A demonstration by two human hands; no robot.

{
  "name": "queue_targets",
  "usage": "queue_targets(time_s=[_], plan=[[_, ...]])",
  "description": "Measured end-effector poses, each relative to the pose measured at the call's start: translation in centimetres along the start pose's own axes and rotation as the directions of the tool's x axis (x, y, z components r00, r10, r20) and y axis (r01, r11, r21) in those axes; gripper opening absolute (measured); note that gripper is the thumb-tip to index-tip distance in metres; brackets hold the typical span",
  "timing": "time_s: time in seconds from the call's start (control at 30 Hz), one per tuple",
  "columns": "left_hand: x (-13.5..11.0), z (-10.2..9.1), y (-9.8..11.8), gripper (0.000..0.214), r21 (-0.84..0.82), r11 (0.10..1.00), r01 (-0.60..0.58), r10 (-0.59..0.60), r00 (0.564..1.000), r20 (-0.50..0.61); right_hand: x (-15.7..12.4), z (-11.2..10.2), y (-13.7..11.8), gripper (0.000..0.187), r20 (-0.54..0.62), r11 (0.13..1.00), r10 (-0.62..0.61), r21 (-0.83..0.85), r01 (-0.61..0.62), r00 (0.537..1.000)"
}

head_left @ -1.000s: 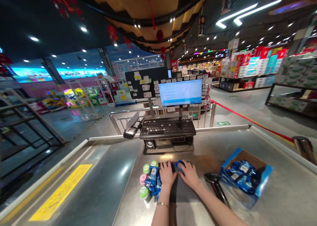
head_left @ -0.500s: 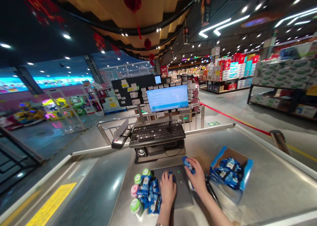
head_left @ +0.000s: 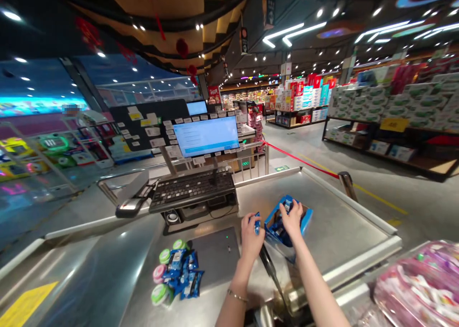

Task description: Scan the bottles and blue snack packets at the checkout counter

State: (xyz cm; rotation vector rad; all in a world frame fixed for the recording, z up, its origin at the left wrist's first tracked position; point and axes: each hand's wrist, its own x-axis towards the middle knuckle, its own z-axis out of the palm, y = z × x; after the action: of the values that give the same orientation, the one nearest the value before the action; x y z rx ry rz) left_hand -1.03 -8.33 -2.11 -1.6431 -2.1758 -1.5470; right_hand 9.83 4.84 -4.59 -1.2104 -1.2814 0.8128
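My left hand (head_left: pixel 252 237) is closed around a small blue packet (head_left: pixel 257 224), just left of an open blue cardboard box (head_left: pixel 309 220). Over the box, my right hand (head_left: pixel 292 218) has its fingers curled on another blue packet (head_left: pixel 288 204). More blue packets lie inside the box, partly covered by my right hand. On the counter to the left is a pile of blue packets (head_left: pixel 182 272). Small round tubs with green lids (head_left: pixel 162 293) and a pink-lidded tub (head_left: pixel 159 273) stand along its left side.
A dark flat plate (head_left: pixel 215 250) is set in the metal counter (head_left: pixel 344 212). Behind it stand a keyboard (head_left: pixel 193 189) and a lit monitor (head_left: pixel 206 135). A black handle-like object (head_left: pixel 268 265) lies between my arms. Pink packaging (head_left: pixel 421 284) is at lower right.
The view has turned right. My left hand has moved from the dark plate to beside the box, and my right hand has moved with a packet to over the box.
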Motion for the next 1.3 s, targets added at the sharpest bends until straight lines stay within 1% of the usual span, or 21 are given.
queue_targets(time_s=[0.07, 0.17, 0.27, 0.33, 0.4, 0.5, 0.53, 0.57, 0.6, 0.67, 0.73, 0.77, 0.83, 0.9, 0.93, 1.0, 1.07, 1.1, 1.17, 1.23, 1.3], plan=[[0.9, 2.1, 1.5, 0.034, -0.087, 0.996, -0.011, 0.017, 0.998, 0.064, 0.0, -1.3, 0.0, 0.074, 0.003, 1.000, -0.013, 0.024, 0.013, 1.000], [2.3, 5.1, 2.8, 0.034, -0.198, 0.980, -0.026, 0.053, 0.990, 0.130, -0.6, -3.7, -0.5, 0.068, -0.003, 0.996, -0.017, 0.084, 0.017, 1.000], [4.0, 7.8, 3.6, 0.034, -0.311, 0.949, -0.050, 0.105, 0.981, 0.161, -1.6, -5.8, -0.9, 0.066, -0.002, 0.970, 0.024, 0.243, -0.023, 1.000], [4.8, 9.5, 3.7, 0.036, -0.388, 0.921, -0.031, 0.125, 0.967, 0.221, -2.4, -6.8, -1.1, 0.066, -0.012, 0.948, 0.066, 0.312, -0.059, 0.998], [5.1, 10.9, 3.3, 0.037, -0.457, 0.888, 0.046, 0.123, 0.934, 0.334, -3.0, -7.5, -1.0, 0.065, -0.024, 0.945, 0.098, 0.314, -0.085, 0.995], [4.6, 12.4, 2.1, 0.035, -0.499, 0.841, 0.208, 0.090, 0.856, 0.509, -3.4, -7.8, -0.6, 0.063, -0.017, 0.950, 0.120, 0.291, -0.110, 0.993], [4.3, 12.8, 1.7, 0.035, -0.491, 0.843, 0.218, 0.093, 0.840, 0.534, -3.3, -7.8, -0.5, 0.062, -0.010, 0.954, 0.118, 0.280, -0.111, 0.993], [4.0, 13.1, 1.4, 0.034, -0.472, 0.861, 0.190, 0.107, 0.840, 0.533, -3.2, -7.7, -0.4, 0.061, -0.003, 0.958, 0.112, 0.266, -0.107, 0.994], [3.8, 13.4, 1.2, 0.034, -0.438, 0.889, 0.132, 0.122, 0.854, 0.505, -3.0, -7.6, -0.3, 0.060, 0.002, 0.963, 0.101, 0.251, -0.098, 0.995], [3.5, 13.9, 1.2, 0.037, -0.323, 0.946, 0.012, 0.125, 0.908, 0.400, -2.6, -7.4, -0.3, 0.058, 0.014, 0.972, 0.074, 0.223, -0.075, 0.997], [3.6, 14.4, 1.6, 0.044, -0.204, 0.979, -0.022, 0.088, 0.942, 0.324, -2.2, -7.2, -0.2, 0.057, 0.029, 0.976, 0.060, 0.210, -0.065, 0.998], [3.8, 14.6, 1.8, 0.047, -0.165, 0.986, -0.022, 0.075, 0.945, 0.319, -2.0, -7.1, -0.1, 0.057, 0.036, 0.976, 0.059, 0.209, -0.065, 0.998], [4.2, 14.9, 2.3, 0.044, -0.143, 0.988, -0.059, 0.108, 0.922, 0.370, -1.8, -7.1, 0.2, 0.056, 0.040, 0.973, 0.061, 0.219, -0.069, 0.997], [4.6, 14.9, 2.7, 0.032, -0.164, 0.979, -0.119, 0.180, 0.884, 0.433, -1.8, -7.3, 0.5, 0.055, 0.034, 0.969, 0.059, 0.237, -0.066, 0.998], [4.7, 14.9, 2.8, 0.027, -0.170, 0.976, -0.135, 0.198, 0.874, 0.443, -1.8, -7.3, 0.7, 0.054, 0.029, 0.967, 0.057, 0.246, -0.063, 0.998], [4.9, 15.1, 2.9, 0.027, -0.135, 0.984, -0.115, 0.161, 0.895, 0.415, -1.8, -7.4, 1.0, 0.052, 0.014, 0.966, 0.057, 0.251, -0.058, 0.998], [5.0, 15.5, 2.8, 0.034, -0.068, 0.996, -0.050, 0.072, 0.924, 0.375, -1.8, -7.4, 1.2, 0.052, 0.004, 0.968, 0.058, 0.243, -0.058, 0.998], [5.1, 15.9, 2.8, 0.039, -0.045, 0.999, -0.021, 0.037, 0.923, 0.382, -1.8, -7.4, 1.2, 0.052, 0.002, 0.970, 0.059, 0.238, -0.058, 0.998], [5.3, 16.5, 2.9, 0.049, -0.038, 0.999, 0.003, 0.014, 0.901, 0.434, -1.7, -7.2, 1.3, 0.051, 0.003, 0.971, 0.058, 0.232, -0.057, 0.998], [5.6, 16.7, 3.0, 0.053, -0.054, 0.999, -0.007, 0.031, 0.885, 0.465, -1.7, -7.2, 1.4, 0.051, 0.005, 0.971, 0.057, 0.234, -0.057, 0.998], [6.0, 16.4, 3.3, 0.050, -0.073, 0.997, -0.036, 0.066, 0.886, 0.458, -1.6, -7.2, 1.5, 0.052, 0.006, 0.968, 0.060, 0.243, -0.059, 0.998]])
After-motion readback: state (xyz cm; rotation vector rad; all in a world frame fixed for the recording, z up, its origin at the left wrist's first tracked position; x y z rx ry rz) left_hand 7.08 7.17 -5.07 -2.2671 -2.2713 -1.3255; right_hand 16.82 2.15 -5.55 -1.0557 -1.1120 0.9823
